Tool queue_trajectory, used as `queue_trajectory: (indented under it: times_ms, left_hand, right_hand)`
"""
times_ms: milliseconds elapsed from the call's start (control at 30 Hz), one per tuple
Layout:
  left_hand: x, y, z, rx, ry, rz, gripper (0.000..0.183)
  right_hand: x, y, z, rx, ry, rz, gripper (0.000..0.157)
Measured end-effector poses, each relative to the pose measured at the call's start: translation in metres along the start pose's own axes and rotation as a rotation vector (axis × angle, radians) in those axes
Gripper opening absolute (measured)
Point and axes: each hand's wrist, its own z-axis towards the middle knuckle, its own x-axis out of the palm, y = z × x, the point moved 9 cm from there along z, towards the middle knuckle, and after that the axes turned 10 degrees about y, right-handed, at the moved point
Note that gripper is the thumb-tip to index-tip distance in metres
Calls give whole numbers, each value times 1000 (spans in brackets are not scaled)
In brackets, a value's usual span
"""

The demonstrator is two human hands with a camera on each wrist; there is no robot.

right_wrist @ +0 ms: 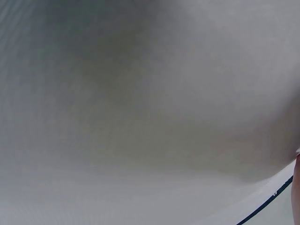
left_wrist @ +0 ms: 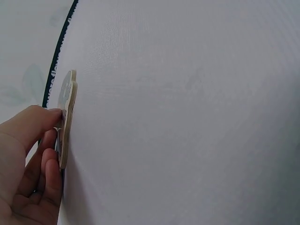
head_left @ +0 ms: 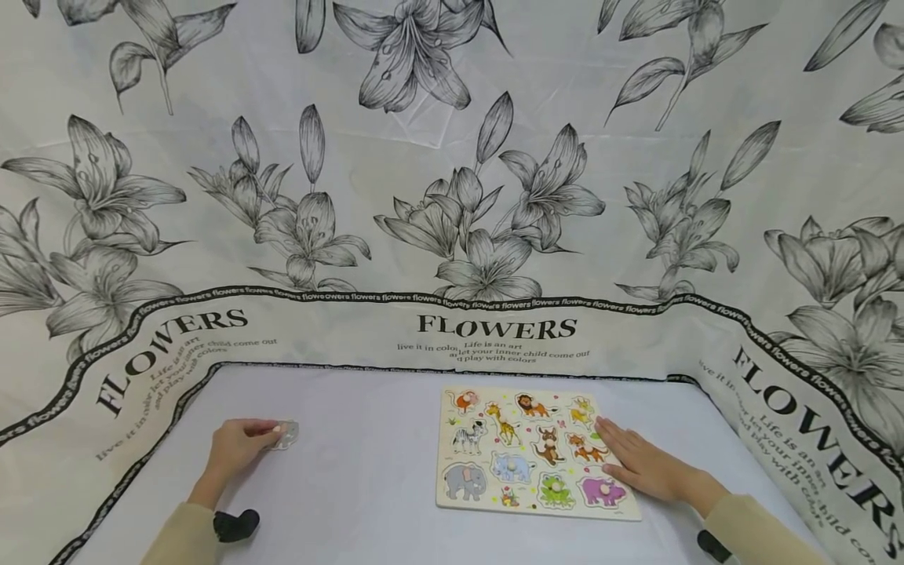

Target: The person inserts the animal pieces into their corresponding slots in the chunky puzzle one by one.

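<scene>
In the head view my left hand (head_left: pixel 240 447) pinches a thin grey wooden puzzle piece (head_left: pixel 289 436) between thumb and fingers, over the left part of the table. From the left wrist view the puzzle piece (left_wrist: pixel 70 119) appears edge-on, showing its pale wood side, with my thumb on its near face. A wooden animal puzzle board (head_left: pixel 487 506) lies to the right. My right hand (head_left: pixel 653 467) rests with straight fingers on the board's right edge, beside the purple hippo (head_left: pixel 604 493). In the right wrist view only a sliver of that hand (right_wrist: pixel 296 197) shows.
White cloth (head_left: pixel 339 471) covers the table. A flower-printed curtain (head_left: pixel 452 196) rises behind it and along both sides. On the board are an elephant picture (head_left: pixel 464 482), a green frog (head_left: pixel 556 493), a giraffe (head_left: pixel 502 424) and several other animals.
</scene>
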Motion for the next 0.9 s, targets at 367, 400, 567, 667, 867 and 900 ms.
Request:
queue_trajectory:
  times_ms: [367, 400, 567, 667, 867, 900]
  left_hand:
    - [3, -3, -2, 14, -17, -29, 30]
    - [4, -4, -3, 13, -18, -35, 30]
    - [7, -12, -5, 10, -21, -64, 31]
    - [10, -16, -7, -1, -23, -86, 31]
    - [21, -31, -14, -20, -32, -151, 30]
    - [24, -34, -15, -21, -34, -156, 29]
  right_hand:
    - [2, -1, 1, 18, 13, -2, 69]
    - [2, -1, 1, 19, 14, -1, 69]
    - [2, -2, 1, 20, 13, -6, 68]
    - [2, -1, 1, 9, 5, -15, 68]
    - [0, 1, 1, -37, -63, -70, 67]
    - [-1, 1, 0, -41, -74, -80, 66]
